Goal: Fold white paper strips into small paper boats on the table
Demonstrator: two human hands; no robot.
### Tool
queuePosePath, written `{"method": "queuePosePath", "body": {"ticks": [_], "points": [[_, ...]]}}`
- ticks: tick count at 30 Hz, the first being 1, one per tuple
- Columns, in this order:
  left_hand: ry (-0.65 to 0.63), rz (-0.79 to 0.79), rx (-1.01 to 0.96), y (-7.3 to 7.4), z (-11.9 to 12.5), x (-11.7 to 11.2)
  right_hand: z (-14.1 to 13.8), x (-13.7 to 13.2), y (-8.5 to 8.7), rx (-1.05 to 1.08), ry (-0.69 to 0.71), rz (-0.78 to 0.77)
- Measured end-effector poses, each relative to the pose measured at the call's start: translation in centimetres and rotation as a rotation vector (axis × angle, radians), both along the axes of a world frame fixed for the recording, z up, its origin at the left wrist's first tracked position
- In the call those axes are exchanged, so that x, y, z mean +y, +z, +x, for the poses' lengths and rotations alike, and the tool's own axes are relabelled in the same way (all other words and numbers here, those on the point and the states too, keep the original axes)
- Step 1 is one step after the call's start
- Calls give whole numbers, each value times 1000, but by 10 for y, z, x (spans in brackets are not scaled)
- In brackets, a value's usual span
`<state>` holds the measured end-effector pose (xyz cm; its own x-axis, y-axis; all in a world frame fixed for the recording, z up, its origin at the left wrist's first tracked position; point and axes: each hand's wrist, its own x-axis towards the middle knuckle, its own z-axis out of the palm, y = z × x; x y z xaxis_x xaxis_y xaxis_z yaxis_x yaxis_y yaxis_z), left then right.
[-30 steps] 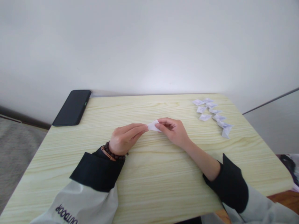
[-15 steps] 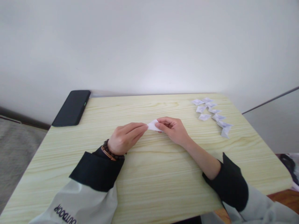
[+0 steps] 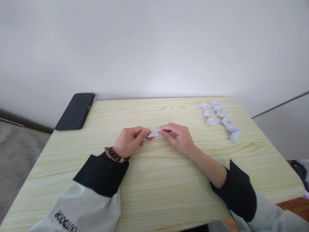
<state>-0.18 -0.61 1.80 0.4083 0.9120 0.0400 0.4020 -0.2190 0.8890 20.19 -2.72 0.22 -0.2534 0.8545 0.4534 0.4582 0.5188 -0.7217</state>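
Observation:
A small folded white paper (image 3: 154, 133) is stretched between my two hands above the middle of the table. My left hand (image 3: 131, 139) pinches its left end between thumb and fingers. At its right end, my right hand (image 3: 177, 137) grips it, thumb on the near side. The paper looks narrow and pointed towards the left; part of it is hidden by my fingers. Several folded white paper boats (image 3: 227, 121) lie in a loose cluster at the right rear of the table, apart from my hands.
A black phone-like device (image 3: 75, 111) lies at the table's left rear corner. The light wood-grain table (image 3: 154, 183) meets a white wall (image 3: 154, 48) at the back. Dark and pale items (image 3: 299, 170) show beyond its right edge.
My left hand has turned so its thumb now shows on top, pinching the paper's left end. The paper has tilted and appears narrower. My right hand has barely moved.

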Motion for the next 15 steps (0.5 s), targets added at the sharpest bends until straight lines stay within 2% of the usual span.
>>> {"method": "queuePosePath", "body": {"ticks": [6,11,15], "points": [[-2,13,-13,-2,2,-1,-2,-1,0,-55,-12,53],[7,189,109,-6,3,-3,-4,-1,0,-57,8,96],[50,323,172,-10,3,-3,-5,0,-1,-20,-55,1]]}}
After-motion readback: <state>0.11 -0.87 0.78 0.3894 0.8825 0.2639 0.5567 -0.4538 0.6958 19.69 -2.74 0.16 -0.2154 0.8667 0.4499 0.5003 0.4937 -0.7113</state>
